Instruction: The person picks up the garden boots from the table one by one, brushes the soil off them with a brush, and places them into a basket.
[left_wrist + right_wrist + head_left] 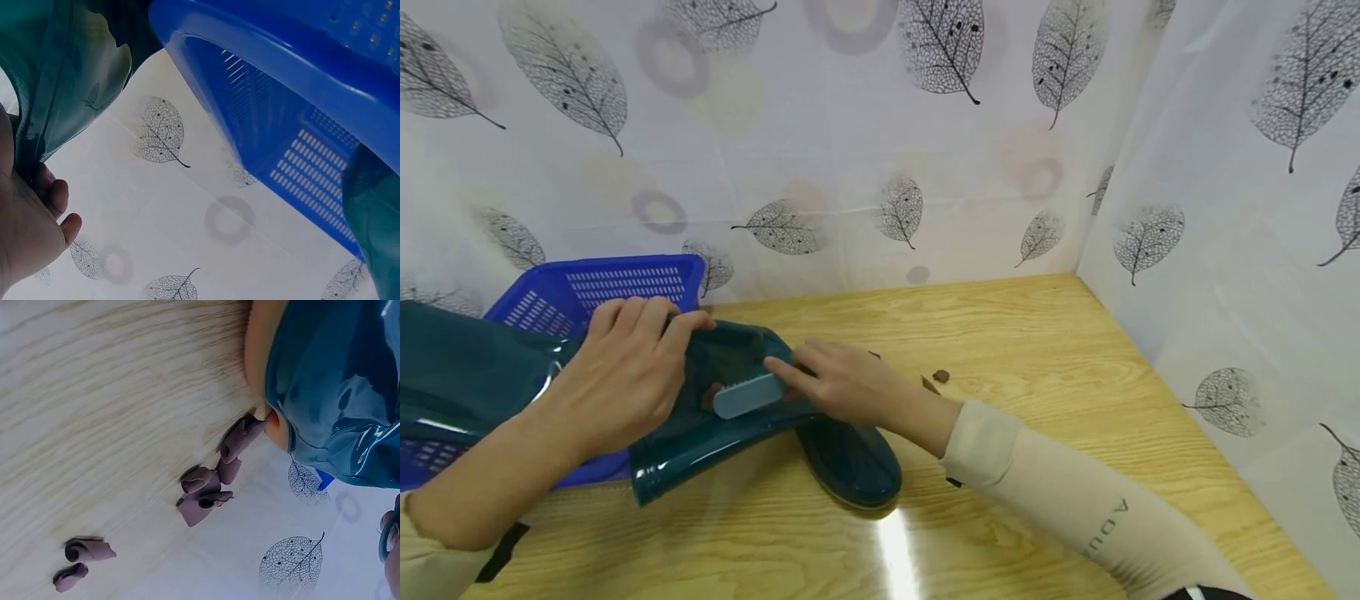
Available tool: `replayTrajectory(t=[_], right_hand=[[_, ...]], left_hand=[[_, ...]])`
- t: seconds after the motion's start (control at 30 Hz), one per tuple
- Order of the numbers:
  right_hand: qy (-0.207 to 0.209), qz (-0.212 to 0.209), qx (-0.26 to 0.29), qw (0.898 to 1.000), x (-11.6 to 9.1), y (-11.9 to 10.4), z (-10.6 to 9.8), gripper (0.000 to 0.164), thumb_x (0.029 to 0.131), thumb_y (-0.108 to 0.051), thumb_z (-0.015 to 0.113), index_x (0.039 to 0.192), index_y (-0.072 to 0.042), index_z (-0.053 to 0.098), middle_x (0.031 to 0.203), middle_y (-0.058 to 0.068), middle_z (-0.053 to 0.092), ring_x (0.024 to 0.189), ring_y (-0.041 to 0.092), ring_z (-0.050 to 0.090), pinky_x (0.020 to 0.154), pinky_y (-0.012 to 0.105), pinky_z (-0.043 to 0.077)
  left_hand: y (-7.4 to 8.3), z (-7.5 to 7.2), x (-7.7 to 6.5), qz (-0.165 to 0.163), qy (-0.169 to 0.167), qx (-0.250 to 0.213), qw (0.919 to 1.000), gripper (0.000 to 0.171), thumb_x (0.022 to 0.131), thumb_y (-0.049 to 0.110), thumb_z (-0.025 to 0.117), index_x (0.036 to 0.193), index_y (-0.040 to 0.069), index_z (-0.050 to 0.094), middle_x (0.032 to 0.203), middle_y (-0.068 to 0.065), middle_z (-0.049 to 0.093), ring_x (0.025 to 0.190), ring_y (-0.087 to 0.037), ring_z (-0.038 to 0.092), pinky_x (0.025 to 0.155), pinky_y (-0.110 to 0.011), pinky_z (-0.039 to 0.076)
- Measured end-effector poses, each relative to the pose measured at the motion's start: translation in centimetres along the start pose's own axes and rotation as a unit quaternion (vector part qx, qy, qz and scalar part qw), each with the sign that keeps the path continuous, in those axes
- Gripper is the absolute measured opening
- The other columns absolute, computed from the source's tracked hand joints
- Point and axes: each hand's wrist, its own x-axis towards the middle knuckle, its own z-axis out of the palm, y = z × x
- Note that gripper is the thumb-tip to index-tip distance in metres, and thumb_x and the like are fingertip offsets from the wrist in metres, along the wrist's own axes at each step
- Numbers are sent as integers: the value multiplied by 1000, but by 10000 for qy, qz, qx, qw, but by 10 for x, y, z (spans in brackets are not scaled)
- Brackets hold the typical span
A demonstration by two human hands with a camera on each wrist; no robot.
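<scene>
A dark teal rubber boot [730,442] lies on its side on the table, its toe toward the front. My left hand [632,358] grips the upper edge of its shaft, also seen at the left of the left wrist view. My right hand [850,379] holds a blue-grey brush [748,395] by its handle, the head lying over the boot's shaft. A brownish smear [712,393] shows beside the brush head. In the right wrist view, the boot's glossy upper and tan sole edge [255,356] fill the upper right.
A blue plastic basket [617,265] stands at the back left. A second teal boot [467,367] lies across it. Several brown curled scraps [200,487] lie on the wooden table [1000,333] behind the boot. A leaf-patterned curtain [850,125] borders the back and right.
</scene>
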Motion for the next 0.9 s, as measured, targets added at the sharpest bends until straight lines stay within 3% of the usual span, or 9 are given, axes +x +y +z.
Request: replayTrajectory(t=[0.23,0.37,0.5,0.67,0.9], right_hand=[[-45,58,-331,9994,-2,0,-1,40,100,-26,61,133,-4,62,91,3,59,76,10,53,64,20,47],[186,141,-253,9994,-4,2,1,41,99,-24,63,134,-3,61,91,3,59,76,11,54,66,22,48],[206,534,72,9983,-3,3,0,45,96,-25,67,134,-1,61,93,5,61,77,12,54,69,22,48],[-75,1279,571,9901,-1,0,0,45,96,-23,67,134,1,60,95,8,60,77,13,52,68,23,46],[-564,1076,1150,9859,0,-14,4,44,98,-23,63,134,3,59,99,7,61,75,9,53,68,17,46]], left_hand=[[-1,0,0,-17,-29,52,10000,49,97,23,20,120,1,57,90,-15,49,86,-35,44,81,-51,36],[-2,-1,0,-65,-88,30,9999,38,94,16,34,121,2,56,89,-14,48,85,-34,44,81,-52,36],[-2,-1,0,-114,-121,-39,9999,35,88,8,48,122,3,56,89,-13,49,86,-35,45,81,-54,35],[-2,0,0,-130,-113,-125,9998,35,87,6,52,121,4,58,86,-11,46,83,-32,42,81,-52,33],[1,-2,2,-120,-156,-148,9997,35,87,8,47,121,3,58,88,-11,47,84,-31,41,80,-49,32]])
